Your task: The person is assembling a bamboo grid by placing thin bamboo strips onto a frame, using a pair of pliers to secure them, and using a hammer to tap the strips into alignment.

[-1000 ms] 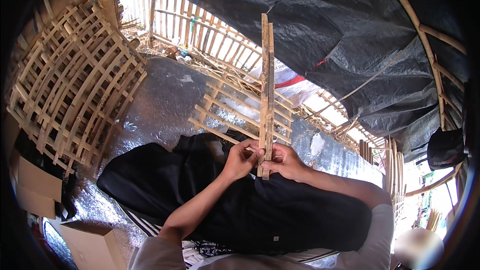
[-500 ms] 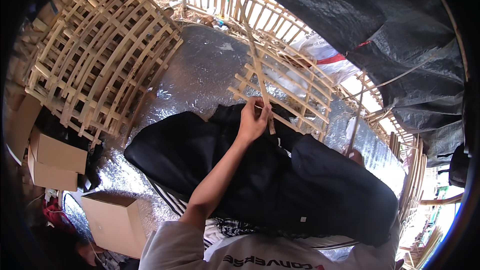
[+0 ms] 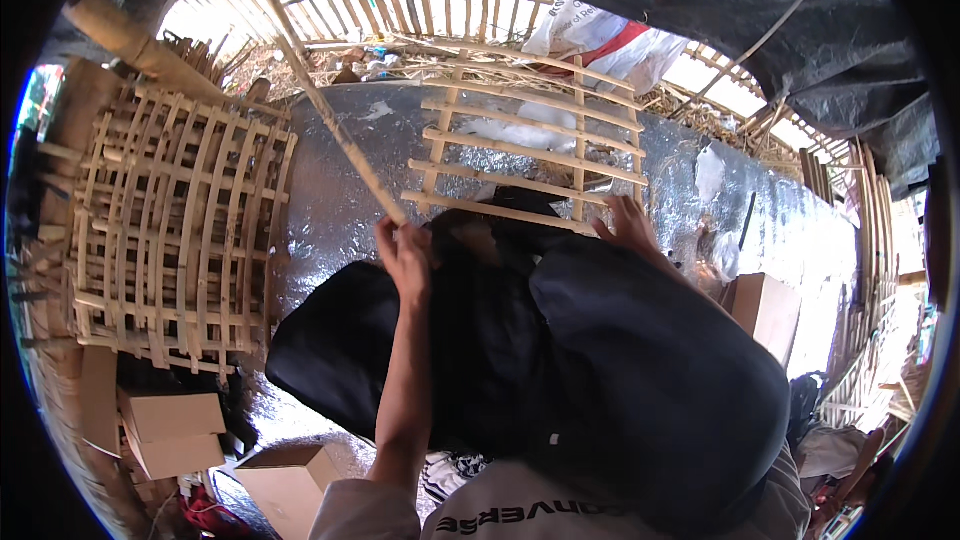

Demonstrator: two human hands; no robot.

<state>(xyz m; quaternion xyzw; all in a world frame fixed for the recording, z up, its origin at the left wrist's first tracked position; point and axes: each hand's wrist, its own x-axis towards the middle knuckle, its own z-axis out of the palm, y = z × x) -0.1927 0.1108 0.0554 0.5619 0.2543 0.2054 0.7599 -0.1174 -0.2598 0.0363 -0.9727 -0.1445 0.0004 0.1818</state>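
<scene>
My left hand (image 3: 405, 258) is closed round the lower end of a long bamboo strip (image 3: 345, 140), which slants up and away to the far left. In front of my knees lies a bamboo lattice panel (image 3: 510, 148), several slats crossed by a few uprights. My right hand (image 3: 632, 227) grips the near right corner of this panel, its fingers bent at the ends of the nearest slats. Black cloth (image 3: 660, 360) covers my legs. To the right of that hand, a thin dark blade-like tool (image 3: 748, 218) rests apart from both hands.
A stack of bamboo lattices (image 3: 180, 230) stands at the left. Cardboard boxes (image 3: 175, 420) sit at the lower left, another box (image 3: 765, 310) at the right. Shiny silver sheeting (image 3: 350, 120) covers the floor. A white and red sack (image 3: 605, 40) and bamboo fence (image 3: 420, 0) are behind.
My right hand has left the thin dark tool and moved to the lattice's near right corner. My left hand has swung the bamboo strip leftward, off the lattice. The view has turned.
</scene>
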